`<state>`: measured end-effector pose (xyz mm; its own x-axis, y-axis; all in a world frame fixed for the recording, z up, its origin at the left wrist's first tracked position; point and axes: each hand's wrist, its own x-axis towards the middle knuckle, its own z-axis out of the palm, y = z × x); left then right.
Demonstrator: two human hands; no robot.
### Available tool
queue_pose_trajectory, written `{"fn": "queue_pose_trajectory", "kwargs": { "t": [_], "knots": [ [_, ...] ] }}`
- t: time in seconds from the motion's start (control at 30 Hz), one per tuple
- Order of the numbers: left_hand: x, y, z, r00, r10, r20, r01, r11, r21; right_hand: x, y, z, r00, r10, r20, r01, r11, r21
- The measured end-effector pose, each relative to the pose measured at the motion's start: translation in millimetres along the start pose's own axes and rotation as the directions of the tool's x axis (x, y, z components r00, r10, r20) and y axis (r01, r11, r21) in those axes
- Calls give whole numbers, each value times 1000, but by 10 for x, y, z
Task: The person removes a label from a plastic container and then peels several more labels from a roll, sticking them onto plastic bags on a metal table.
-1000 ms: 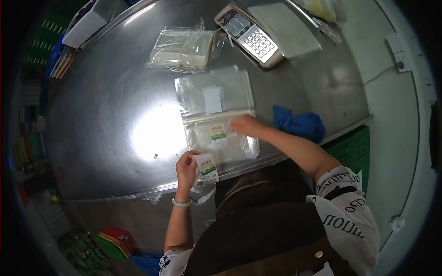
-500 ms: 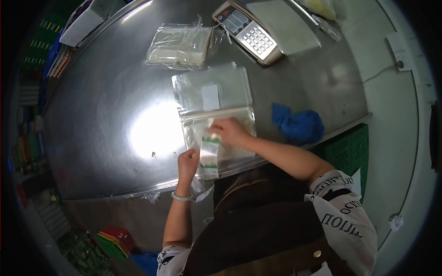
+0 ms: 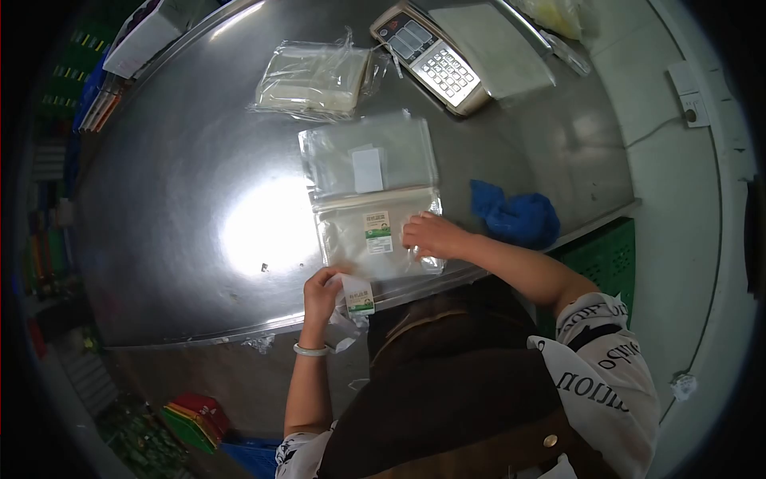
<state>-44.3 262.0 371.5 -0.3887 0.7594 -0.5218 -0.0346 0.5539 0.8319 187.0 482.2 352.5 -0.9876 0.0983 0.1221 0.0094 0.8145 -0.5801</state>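
A clear plastic bag point(image 3: 343, 239) lies on top of a stack near the table's front edge, with a green and cream sticker label point(image 3: 377, 232) flat on it. My right hand point(image 3: 433, 236) is at the bag's right side, its bent fingers closed on the film beside the label. Below the bag's lower left corner, my left hand point(image 3: 321, 294) grips a strip of labels point(image 3: 359, 295), with one printed label facing up and pale backing paper trailing down. Beyond, more clear bags point(image 3: 327, 164) lie flat, a white rectangle point(image 3: 367, 170) showing through them.
A wrapped pack of bags point(image 3: 311, 80) and a keypad scale point(image 3: 435, 60) stand at the back of the metal table point(image 3: 175, 199). A crumpled blue plastic bag point(image 3: 519, 215) lies to the right. A green crate point(image 3: 598, 259) is below the right edge.
A label now lies on the bag, and the label strip has dropped lower in my left hand. My right hand has moved right, from the strip to the bag's right side.
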Motion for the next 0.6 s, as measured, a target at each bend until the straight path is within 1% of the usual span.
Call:
{"fn": "queue_pose_trajectory", "kwargs": {
  "t": [0.1, 0.2, 0.23, 0.27, 0.3, 0.33, 0.37, 0.43, 0.47, 0.5, 0.57, 0.6],
  "knots": [
    [11, -46, -20, 998, -12, 55, 13, 1000, -8, 80, 149, 143, 975, 210, 73, -217, 972, 92],
    [1, 205, 92, 988, 156, 9, -154, 981, -116, 144, 335, 271, 938, 347, 17, -346, 928, 140],
    [13, 272, 118, 988, 154, -10, -153, 979, -138, 202, 409, 126, 840, 540, -47, -447, 739, 504],
    [22, 332, 147, 988, 148, -34, -152, 975, -163, 211, 704, 246, 626, 779, -36, -385, 349, 854],
    [18, 400, 170, 988, 140, -62, -149, 970, -190, 255, 734, -59, 464, 872, -158, -329, 334, 883],
    [13, 503, 182, 989, 136, -54, -143, 976, -162, 304, 672, -347, 271, 927, -260, -266, 332, 905],
    [8, 586, 206, 993, 118, -31, -121, 976, -182, 342, 599, -320, 379, 863, -334, -255, 445, 859],
    [38, 716, 286, 995, 95, 28, -87, 971, -223, 455, 324, -176, 569, 681, -461, -194, 656, 729],
    [68, 669, 341, 997, 72, 25, -64, 971, -231, 498, 80, -122, 757, 622, -201, -339, 637, 692],
    [86, 640, 373, 996, 80, 33, -70, 968, -242, 527, -192, -78, 845, 524, 101, -468, 636, 613],
    [114, 578, 389, 995, 93, 41, -79, 963, -257, 530, -521, 13, 906, 352, 234, -422, 713, 560],
    [145, 509, 365, 996, 88, 12, -84, 981, -176, 568, -518, -32, 881, 398, 255, -470, 683, 559]
  ]
}}
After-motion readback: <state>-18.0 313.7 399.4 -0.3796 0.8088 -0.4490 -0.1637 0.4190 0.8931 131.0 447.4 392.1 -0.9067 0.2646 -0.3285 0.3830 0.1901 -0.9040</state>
